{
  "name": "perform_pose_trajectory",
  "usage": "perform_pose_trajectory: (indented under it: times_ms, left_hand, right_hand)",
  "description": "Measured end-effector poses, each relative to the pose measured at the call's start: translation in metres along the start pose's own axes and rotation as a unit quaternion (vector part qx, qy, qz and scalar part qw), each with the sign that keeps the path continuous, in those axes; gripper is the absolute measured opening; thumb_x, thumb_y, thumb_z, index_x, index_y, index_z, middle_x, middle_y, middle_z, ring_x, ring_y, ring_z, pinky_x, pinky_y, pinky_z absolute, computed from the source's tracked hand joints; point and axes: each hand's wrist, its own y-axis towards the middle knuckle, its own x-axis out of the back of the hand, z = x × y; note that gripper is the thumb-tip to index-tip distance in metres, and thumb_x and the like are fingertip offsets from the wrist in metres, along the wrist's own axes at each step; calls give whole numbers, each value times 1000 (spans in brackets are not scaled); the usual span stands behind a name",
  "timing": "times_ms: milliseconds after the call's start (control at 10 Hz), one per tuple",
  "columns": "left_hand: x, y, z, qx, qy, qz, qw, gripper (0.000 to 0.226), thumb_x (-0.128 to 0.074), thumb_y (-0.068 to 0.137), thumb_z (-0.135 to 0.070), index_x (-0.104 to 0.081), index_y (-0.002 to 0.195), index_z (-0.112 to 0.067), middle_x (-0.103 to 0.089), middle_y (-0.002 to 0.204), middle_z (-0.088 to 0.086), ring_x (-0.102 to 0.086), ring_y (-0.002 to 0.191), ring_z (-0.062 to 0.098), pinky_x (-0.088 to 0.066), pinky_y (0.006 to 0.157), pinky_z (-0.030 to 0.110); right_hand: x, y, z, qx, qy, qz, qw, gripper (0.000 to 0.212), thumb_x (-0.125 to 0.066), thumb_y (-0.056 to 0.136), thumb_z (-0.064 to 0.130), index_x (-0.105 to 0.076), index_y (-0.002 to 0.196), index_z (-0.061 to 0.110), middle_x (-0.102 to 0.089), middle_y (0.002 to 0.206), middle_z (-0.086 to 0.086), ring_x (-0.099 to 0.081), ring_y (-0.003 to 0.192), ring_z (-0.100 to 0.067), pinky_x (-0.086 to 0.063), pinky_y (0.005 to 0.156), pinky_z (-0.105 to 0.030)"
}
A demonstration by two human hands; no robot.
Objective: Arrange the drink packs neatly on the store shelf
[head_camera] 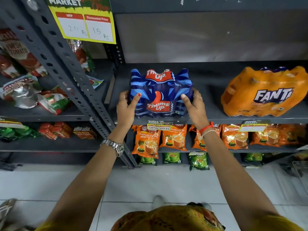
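A dark grey metal shelf (208,90) carries two shrink-wrapped drink packs; the blue Thums Up pack (160,93) stands near its front edge towards the left; the orange Fanta pack (265,93) sits well apart on the right; yellow price labels (159,126) hang on the shelf's front lip.
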Motion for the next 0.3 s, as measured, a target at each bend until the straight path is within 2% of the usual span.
perform_pose_trajectory:
  times_ms: [100,200,300]
  left_hand:
    - [0,-2,-3,3,10,-5,1000,42,-58,87,-36,-48,117,-10,-63,108,0,-64,90,3,-54,69,15]
    - [-1,-1,-3,4,8,-16,1000,41,-59,87,-34,-48,118,-9,-63,109,0,-63,90,2,-53,68,13]
    - [-5,-8,-9,13,-2,-20,1000,48,-57,88,-33,-43,126,-8,-59,118,4,-61,107,16,-54,75,17]
  right_hand:
    - [1,1,3,2,-10,13,1000,49,-51,93,40,-40,132,12,-50,130,-13,-49,123,-24,-47,102,-47]
    - [2,0,3,3,-9,15,1000,50,-51,93,39,-40,132,12,-50,130,-13,-50,123,-24,-48,102,-47]
    - [5,-3,8,11,0,15,1000,50,-54,91,39,-41,131,11,-52,129,-14,-52,120,-24,-50,100,-46]
